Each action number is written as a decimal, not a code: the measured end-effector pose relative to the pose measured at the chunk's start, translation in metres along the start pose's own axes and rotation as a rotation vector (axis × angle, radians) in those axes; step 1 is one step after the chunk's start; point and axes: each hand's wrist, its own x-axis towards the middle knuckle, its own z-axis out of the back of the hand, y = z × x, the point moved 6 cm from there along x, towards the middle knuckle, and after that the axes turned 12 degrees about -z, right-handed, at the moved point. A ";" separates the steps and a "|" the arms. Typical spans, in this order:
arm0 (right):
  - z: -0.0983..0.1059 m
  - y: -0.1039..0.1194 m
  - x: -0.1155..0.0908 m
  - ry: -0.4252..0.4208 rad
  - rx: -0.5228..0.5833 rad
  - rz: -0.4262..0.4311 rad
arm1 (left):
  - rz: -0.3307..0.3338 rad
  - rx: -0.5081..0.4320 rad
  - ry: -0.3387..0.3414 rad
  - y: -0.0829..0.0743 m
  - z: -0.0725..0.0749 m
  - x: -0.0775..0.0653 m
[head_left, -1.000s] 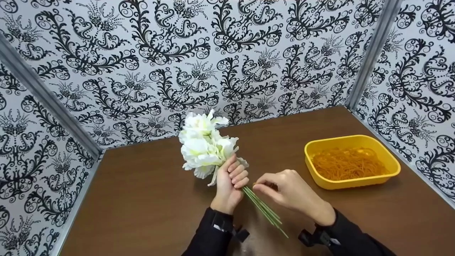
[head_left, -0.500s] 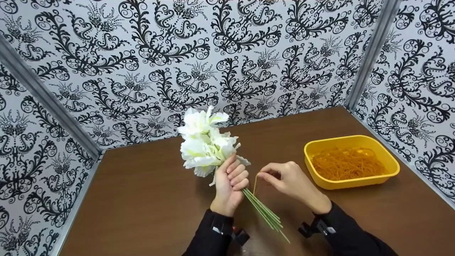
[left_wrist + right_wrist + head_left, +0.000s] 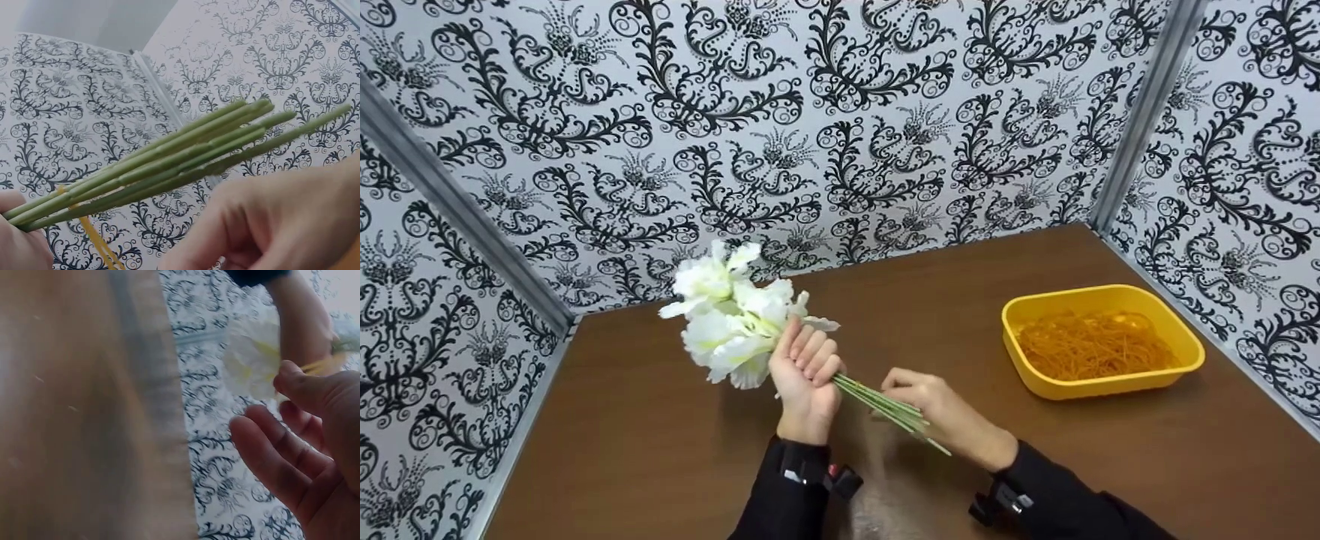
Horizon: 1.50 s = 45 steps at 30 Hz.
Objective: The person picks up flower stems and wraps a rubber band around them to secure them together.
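Note:
My left hand (image 3: 808,386) grips a bunch of white artificial flowers (image 3: 731,322) just below the blooms. Green stems (image 3: 169,157) stick out of that fist toward the lower right. A yellow rubber band (image 3: 97,239) loops over the stems close to the fist and stretches away from them in the left wrist view. Beside the stems, my right hand (image 3: 945,416) pinches the band's other end between thumb and fingertip, as the right wrist view shows. Its remaining fingers (image 3: 270,461) are loosely bent. In the head view the stems partly cover this hand's fingertips.
A yellow plastic tub (image 3: 1080,388) holding many rubber bands (image 3: 1095,349) stands on the right of the brown table (image 3: 660,435). Black-and-white patterned panels (image 3: 720,150) enclose the table at the back and both sides.
My left hand and the flowers have moved left and tilted flatter. The right hand first drew the band up from the stems, then went down and left beside them, still pinching it.

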 end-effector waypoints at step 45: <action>0.085 0.036 0.006 -0.081 -0.071 -0.278 | 0.032 0.293 -0.040 0.017 0.013 -0.005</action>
